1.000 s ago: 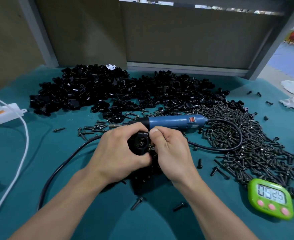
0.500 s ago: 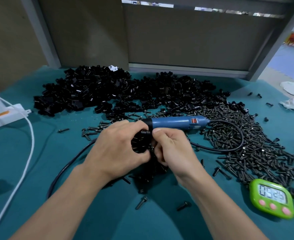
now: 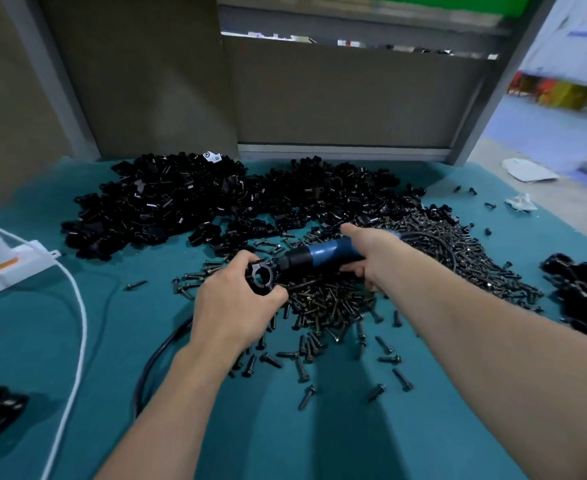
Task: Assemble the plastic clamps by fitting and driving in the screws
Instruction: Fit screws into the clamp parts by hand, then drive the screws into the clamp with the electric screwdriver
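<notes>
My left hand [image 3: 231,303] grips a black ring-shaped plastic clamp [image 3: 261,277] above the green table mat. My right hand [image 3: 371,252] is wrapped round the blue electric screwdriver [image 3: 319,257], thumb over the top. The driver's black nose points left and meets the clamp. A pile of dark screws [image 3: 330,299] lies under and in front of both hands. A big heap of black clamp parts [image 3: 188,202] fills the back of the table.
More screws [image 3: 458,244] spread to the right, around the driver's black cable [image 3: 434,237]. A smaller pile of black clamps [image 3: 583,292] sits at the right edge. A white box [image 3: 5,268] and white cord [image 3: 77,323] lie on the left.
My right hand left the clamp and took hold of the blue screwdriver, bringing its nose to the clamp. The camera view moved forward; the green timer is out of sight.
</notes>
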`<state>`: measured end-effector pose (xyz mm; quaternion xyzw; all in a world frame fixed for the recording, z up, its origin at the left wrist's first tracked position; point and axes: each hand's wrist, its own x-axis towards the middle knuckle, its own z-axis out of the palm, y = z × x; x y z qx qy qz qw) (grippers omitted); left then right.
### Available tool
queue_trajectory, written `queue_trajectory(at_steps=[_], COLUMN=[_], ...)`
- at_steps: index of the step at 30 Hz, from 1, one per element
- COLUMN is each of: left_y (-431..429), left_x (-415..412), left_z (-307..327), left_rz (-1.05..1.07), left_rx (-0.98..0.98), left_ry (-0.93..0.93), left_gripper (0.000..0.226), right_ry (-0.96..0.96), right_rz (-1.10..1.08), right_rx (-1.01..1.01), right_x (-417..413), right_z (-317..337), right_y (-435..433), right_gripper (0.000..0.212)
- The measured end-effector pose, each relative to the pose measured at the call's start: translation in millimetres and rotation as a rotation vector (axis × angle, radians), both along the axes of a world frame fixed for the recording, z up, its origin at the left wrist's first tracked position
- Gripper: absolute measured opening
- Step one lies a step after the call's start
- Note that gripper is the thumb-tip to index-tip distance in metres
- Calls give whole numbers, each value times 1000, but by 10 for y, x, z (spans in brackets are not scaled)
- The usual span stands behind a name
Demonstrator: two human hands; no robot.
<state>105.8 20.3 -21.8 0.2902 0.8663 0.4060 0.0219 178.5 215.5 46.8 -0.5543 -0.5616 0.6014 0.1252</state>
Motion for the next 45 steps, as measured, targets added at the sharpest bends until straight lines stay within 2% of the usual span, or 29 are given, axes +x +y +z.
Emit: queue_trajectory(at_steps=[2,5,9,13,16,19,23,26,29,32,35,38,42,45], left_y=[-21,-54,-58,-43,-25,-17,14,38,37,26,8,-4,31,44], left_x=[24,8,-20,46,100,122,126,125,113,123,118,75,68,44], left_z=[13,57,97,101,114,109,91,88,90,92,78,69,88,66], left_rz=[-22,20,36,-14,-44,-45,-40,-31,-14,-22,-2,42,104,186], left_rx=[-18,74,142,113,144,148,174,161,201,269,300,250,233,248], left_ry=[-13,-83,-184,-129,-144,-177,-233,-221,-212,-175,-173,-148,-142,-145], left_gripper=[30,27,27,25,25,30,31,35,36,35,27,31,39,17], right_ry=[-4,71,386,589,761,923,1003,1120,1090,1069,1040,1005,1001,1046], right_rz=[-14,-175,-330,-375,-423,-288,-86,244,491,357,22,-229,-272,-233], right_rx=[-35,-147,-184,-139,-216,-243,-171,-123,-123,-109,-141,-176,-160,-217], right_x=[-65,-32,135,282,287,288,301,327,303,196,97,77,98,106], right_z=[63,69,-9,-51,-18,7,40,-13,-149,-196,-176,-142,-101,-72], right_y=[-33,-78,-118,-148,-153,-163,-216,-296,-403,-419,-304,-147,-66,-40], right_gripper=[37,39,24,23,28,22,22,40,46,44,52,48,44,37])
